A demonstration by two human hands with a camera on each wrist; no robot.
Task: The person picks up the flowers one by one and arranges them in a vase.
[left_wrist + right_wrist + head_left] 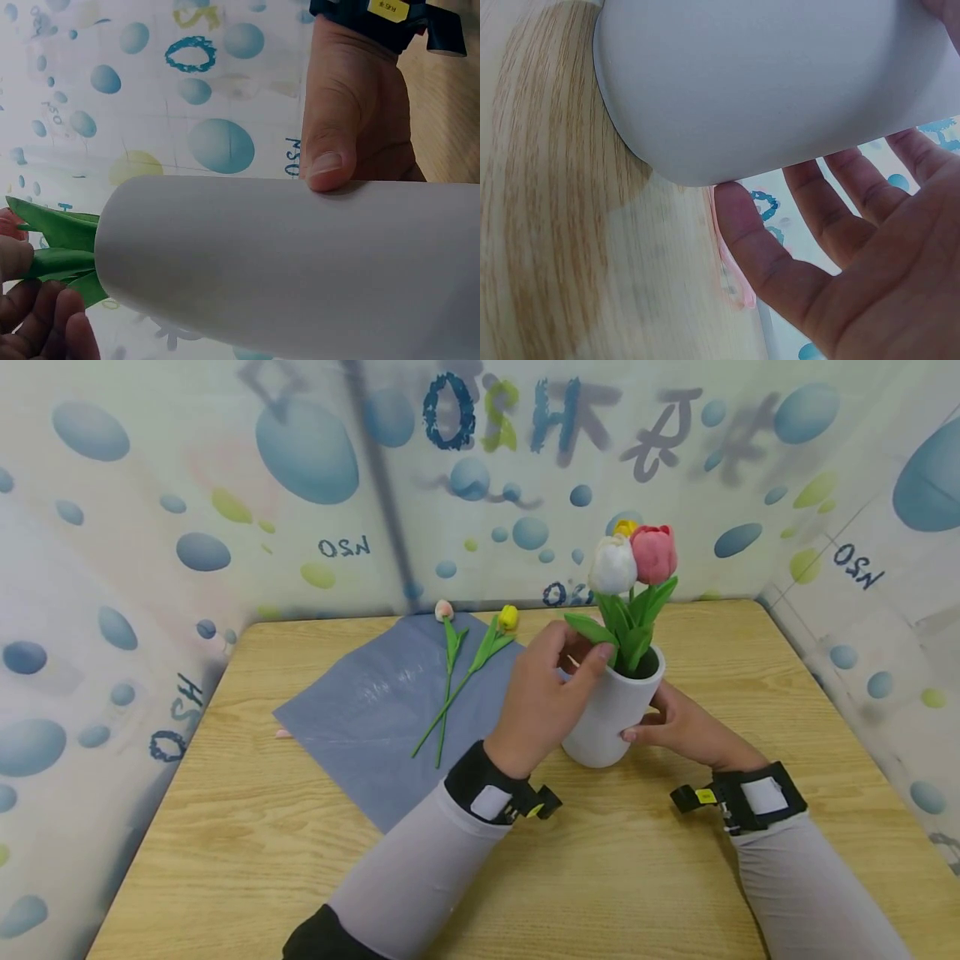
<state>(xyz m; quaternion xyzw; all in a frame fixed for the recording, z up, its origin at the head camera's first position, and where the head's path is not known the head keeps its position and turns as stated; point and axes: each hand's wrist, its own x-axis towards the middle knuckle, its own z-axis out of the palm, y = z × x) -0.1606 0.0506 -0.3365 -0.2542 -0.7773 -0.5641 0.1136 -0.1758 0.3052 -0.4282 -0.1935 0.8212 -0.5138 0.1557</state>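
A white vase [611,718] stands on the table with artificial tulips in it: a white tulip [613,565], a pink tulip [654,554] and a yellow one [625,528] partly hidden behind them. At the vase's mouth my left hand [546,693] pinches a green leaf [64,261] between thumb and fingers. Low on the vase's right side, my right hand [686,727] grips it, thumb on the near face. Its fingers [746,225] reach round the vase's other side in the right wrist view.
Left of the vase, a blue-grey wrapping sheet [352,710] lies flat on the wooden table [225,827]. Two loose tulips, one pale pink [444,611] and one yellow [508,617], rest on it with stems crossed. Behind the table hangs a patterned backdrop [450,527].
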